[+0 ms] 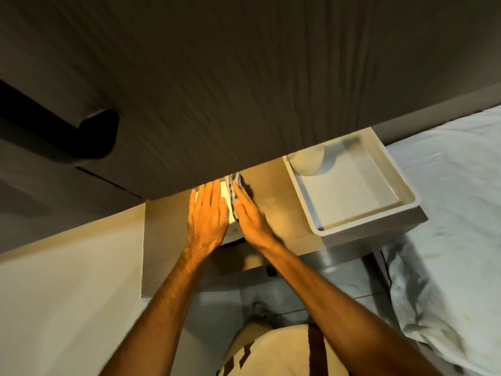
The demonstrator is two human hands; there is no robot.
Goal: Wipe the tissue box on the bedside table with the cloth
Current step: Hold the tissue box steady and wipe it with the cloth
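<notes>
The tissue box (227,198) is a pale box on the wooden bedside table (273,213), mostly hidden between my two hands. My left hand (207,215) lies flat on the box's left side with its fingers straight and together. My right hand (250,215) presses a blue and white striped cloth (236,185) against the box's right side. The cloth sticks out past my fingertips toward the wall. A warm light from under the overhanging panel falls on both hands.
A white rectangular tray (360,210) stands on the table's right part, with a round pale object (306,161) at its far corner. A dark panel (217,90) overhangs the table. A bed with white sheets (447,213) lies to the right, and a pale wall (67,294) to the left.
</notes>
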